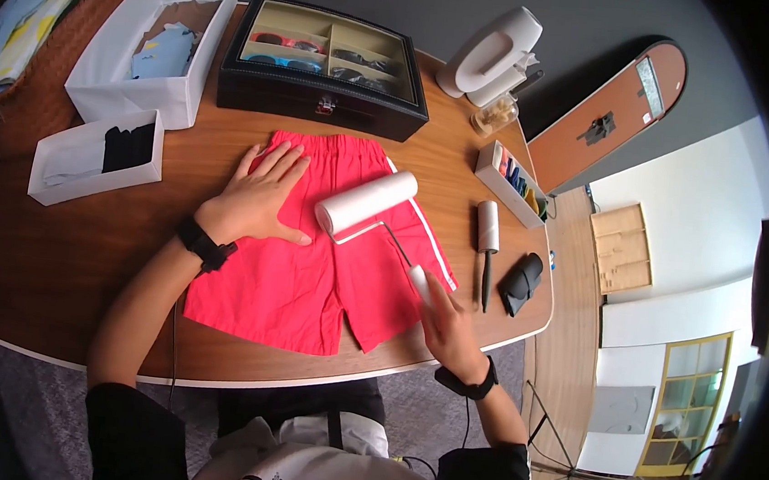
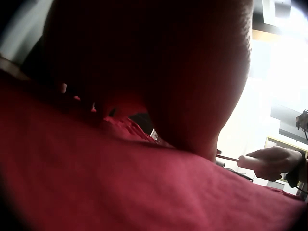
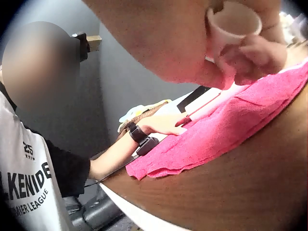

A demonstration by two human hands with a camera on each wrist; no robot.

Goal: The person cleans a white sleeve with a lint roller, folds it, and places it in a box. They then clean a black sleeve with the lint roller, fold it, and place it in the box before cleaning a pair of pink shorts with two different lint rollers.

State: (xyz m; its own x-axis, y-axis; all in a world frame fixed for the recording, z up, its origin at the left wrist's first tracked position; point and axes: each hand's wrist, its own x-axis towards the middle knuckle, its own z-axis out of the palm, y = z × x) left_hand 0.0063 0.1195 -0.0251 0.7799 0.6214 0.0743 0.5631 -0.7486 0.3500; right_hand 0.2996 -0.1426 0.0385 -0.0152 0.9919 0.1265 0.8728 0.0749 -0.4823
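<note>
Pink-red shorts with a white side stripe lie spread out on the wooden table. My left hand rests on their upper left part, fingers straight and spread. In my right hand, at the lower right of the shorts, I grip the white handle of a lint roller. Its wide white roll overlaps the middle of the shorts in the head view, below the waistband. The right wrist view shows the hollow end of the handle inside my curled fingers. Close up, the left wrist view has the pink cloth under my left hand.
Behind the shorts stands a black glasses case with several sunglasses. White bins and a small white box with dark cloth are at left. To the right lie a smaller lint roller, a black pouch and a white organizer box.
</note>
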